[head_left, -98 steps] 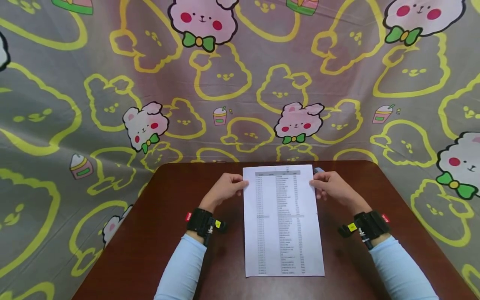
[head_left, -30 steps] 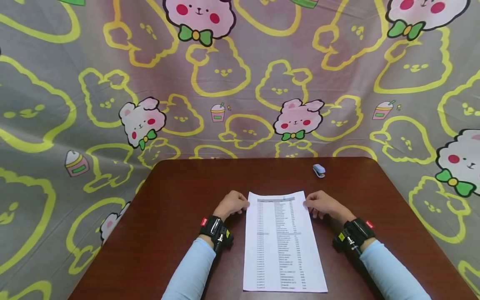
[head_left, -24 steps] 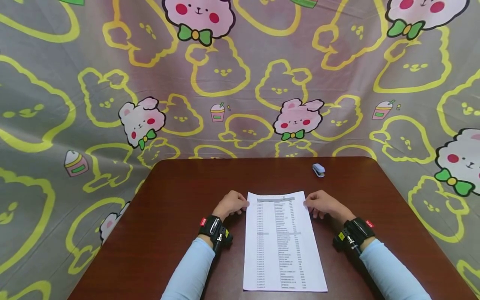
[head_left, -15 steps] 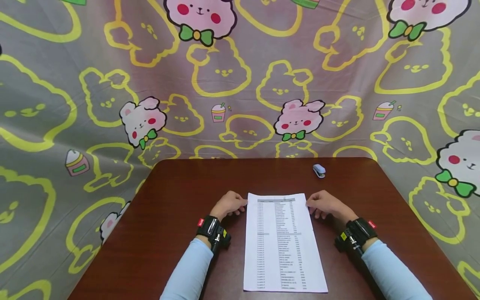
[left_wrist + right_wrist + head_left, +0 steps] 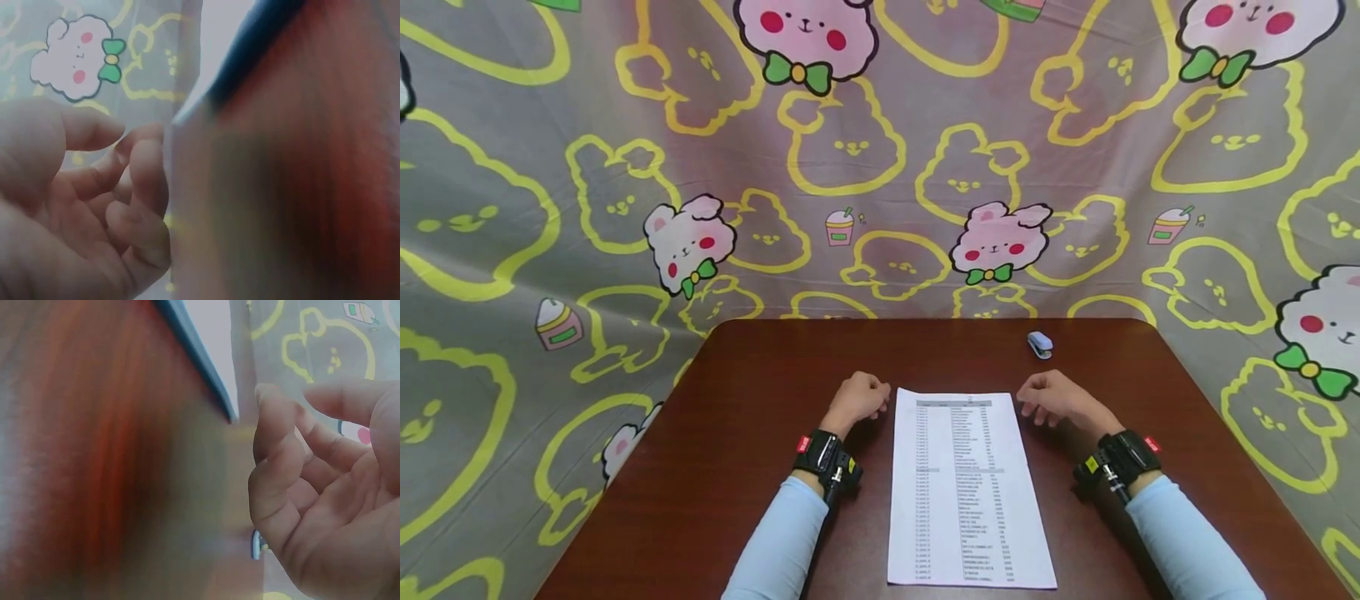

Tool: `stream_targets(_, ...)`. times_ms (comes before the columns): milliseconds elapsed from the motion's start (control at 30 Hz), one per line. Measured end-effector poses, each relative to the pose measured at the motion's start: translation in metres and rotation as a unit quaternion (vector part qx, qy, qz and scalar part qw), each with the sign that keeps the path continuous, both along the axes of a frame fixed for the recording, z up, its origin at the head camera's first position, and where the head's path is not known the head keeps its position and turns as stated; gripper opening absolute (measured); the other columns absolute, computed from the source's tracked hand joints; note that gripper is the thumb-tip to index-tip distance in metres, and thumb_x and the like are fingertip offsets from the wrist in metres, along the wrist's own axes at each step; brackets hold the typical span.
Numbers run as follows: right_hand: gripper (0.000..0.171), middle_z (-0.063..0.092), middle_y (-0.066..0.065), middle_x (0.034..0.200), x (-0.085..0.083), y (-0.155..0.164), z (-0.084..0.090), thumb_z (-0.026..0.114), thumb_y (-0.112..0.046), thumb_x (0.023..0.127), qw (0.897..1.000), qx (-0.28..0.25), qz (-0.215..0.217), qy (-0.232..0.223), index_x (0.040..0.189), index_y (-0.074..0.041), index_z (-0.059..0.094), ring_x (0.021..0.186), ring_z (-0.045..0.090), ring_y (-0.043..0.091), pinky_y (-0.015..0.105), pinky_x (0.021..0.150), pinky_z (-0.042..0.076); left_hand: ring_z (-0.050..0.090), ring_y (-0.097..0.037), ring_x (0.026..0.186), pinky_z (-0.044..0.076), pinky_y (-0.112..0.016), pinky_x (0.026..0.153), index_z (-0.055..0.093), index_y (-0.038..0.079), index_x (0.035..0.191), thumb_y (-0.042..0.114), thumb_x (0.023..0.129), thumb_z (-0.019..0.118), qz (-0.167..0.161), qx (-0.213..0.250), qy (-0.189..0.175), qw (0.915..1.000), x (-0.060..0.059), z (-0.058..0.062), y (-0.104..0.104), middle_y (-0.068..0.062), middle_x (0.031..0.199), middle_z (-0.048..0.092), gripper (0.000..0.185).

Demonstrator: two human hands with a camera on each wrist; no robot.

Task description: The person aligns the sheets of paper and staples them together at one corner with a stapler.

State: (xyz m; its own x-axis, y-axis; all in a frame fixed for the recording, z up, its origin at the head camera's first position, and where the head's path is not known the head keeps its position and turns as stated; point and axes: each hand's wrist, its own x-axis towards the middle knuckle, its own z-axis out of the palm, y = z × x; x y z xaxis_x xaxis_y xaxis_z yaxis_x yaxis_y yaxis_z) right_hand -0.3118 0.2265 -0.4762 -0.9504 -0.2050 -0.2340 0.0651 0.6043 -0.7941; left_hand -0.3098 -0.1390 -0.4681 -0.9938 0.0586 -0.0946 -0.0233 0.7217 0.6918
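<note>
A white printed sheet lies flat on the dark brown table, its long side running toward me. My left hand rests on the table just left of the sheet's top left corner, fingers loosely curled and holding nothing. My right hand sits the same way just right of the top right corner, a small gap away from the paper. In the left wrist view my left hand shows an empty, relaxed palm, and in the right wrist view my right hand does too.
A small blue-and-white stapler lies near the table's far right edge, beyond my right hand. A cartoon-bunny cloth hangs behind and around the table. Bare tabletop lies to the left and right of the sheet.
The sheet has come toward me from the far edge, uncovering the stapler. In the last half second both hands let go of its top corners and drew slightly outward.
</note>
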Motion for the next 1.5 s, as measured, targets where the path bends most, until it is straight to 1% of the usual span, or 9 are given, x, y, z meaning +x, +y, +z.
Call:
stream_targets(133,0.027,0.069,0.013,0.084,-0.002,0.0,0.006,0.058,-0.023,0.097,1.0,-0.008,-0.001,0.026,0.108,0.001,0.066,0.063,0.063,0.024,0.034,0.056,0.051,0.064,-0.017,0.063,0.042,-0.029,0.057,0.069,0.009,0.085,0.033,0.098,0.055,0.002,-0.008,0.034,0.9994,0.004,0.013,0.008,-0.007,0.076,0.071,0.031)
stream_targets(267,0.029,0.069,0.015,0.087,-0.004,0.001,0.013,0.057,-0.023,0.097,0.999,-0.012,-0.016,0.043,0.109,0.002,0.065,0.066,0.064,0.027,0.034,0.058,0.053,0.062,-0.015,0.062,0.042,-0.027,0.056,0.07,0.007,0.09,0.035,0.098,0.053,-0.012,-0.004,0.046,0.9989,0.003,0.026,0.019,-0.006,0.076,0.07,0.034)
stream_targets(433,0.03,0.068,0.015,0.087,-0.016,0.0,0.019,0.056,-0.024,0.098,0.997,-0.006,-0.03,0.065,0.109,0.003,0.063,0.066,0.063,0.024,0.033,0.058,0.052,0.062,-0.014,0.062,0.043,-0.025,0.056,0.071,0.004,0.096,0.034,0.099,0.053,-0.034,0.014,0.051,0.998,-0.003,0.031,0.03,-0.013,0.086,0.073,0.035)
stream_targets(667,0.03,0.068,0.015,0.088,-0.031,-0.002,0.027,0.053,-0.022,0.099,0.995,0.025,-0.042,0.085,0.112,0.003,0.061,0.069,0.064,0.026,0.032,0.057,0.052,0.061,-0.014,0.062,0.041,-0.025,0.055,0.067,0.009,0.088,0.034,0.099,0.053,-0.028,0.019,0.059,0.9977,-0.01,0.023,0.037,-0.012,0.087,0.074,0.031)
stream_targets(867,0.026,0.07,0.014,0.085,-0.045,0.002,0.03,0.052,-0.021,0.098,0.991,0.05,-0.058,0.111,0.108,0.002,0.06,0.063,0.064,0.021,0.03,0.054,0.051,0.06,-0.014,0.067,0.04,-0.026,0.055,0.066,0.011,0.091,0.032,0.099,0.053,-0.011,0.02,0.099,0.9949,-0.017,0.013,0.033,-0.005,0.084,0.073,0.027)
stream_targets(1033,0.027,0.071,0.017,0.086,-0.057,0.015,0.031,0.052,-0.019,0.097,0.989,0.06,-0.089,0.106,0.108,0.004,0.061,0.057,0.062,0.015,0.028,0.052,0.05,0.06,-0.015,0.071,0.04,-0.027,0.058,0.066,0.012,0.093,0.031,0.098,0.052,0.01,0.024,0.126,0.9917,-0.023,0.007,0.024,-0.002,0.084,0.072,0.024)
stream_targets(1200,0.03,0.07,0.022,0.092,-0.062,0.029,0.034,0.05,-0.02,0.097,0.987,0.066,-0.111,0.096,0.111,0.005,0.062,0.06,0.062,0.016,0.029,0.054,0.05,0.058,-0.018,0.073,0.041,-0.029,0.06,0.065,0.011,0.101,0.032,0.098,0.052,0.027,0.026,0.106,0.9937,-0.025,0.0,0.018,-0.005,0.086,0.067,0.026)
stream_targets(1333,0.029,0.069,0.017,0.085,-0.062,0.035,0.034,0.052,-0.021,0.096,0.982,0.088,-0.129,0.107,0.106,0.003,0.063,0.06,0.061,0.016,0.029,0.054,0.051,0.057,-0.02,0.077,0.042,-0.03,0.063,0.064,0.009,0.108,0.033,0.098,0.052,0.036,0.021,0.079,0.996,-0.023,-0.005,0.017,-0.007,0.091,0.065,0.028)
stream_targets(1500,0.027,0.065,0.012,0.08,-0.063,0.041,0.025,0.051,-0.023,0.094,0.973,0.127,-0.15,0.124,0.102,0.001,0.062,0.062,0.06,0.018,0.028,0.054,0.05,0.059,-0.02,0.081,0.044,-0.032,0.067,0.064,0.01,0.108,0.034,0.098,0.052,0.04,0.003,0.067,0.997,-0.023,-0.011,0.018,-0.006,0.095,0.066,0.029)
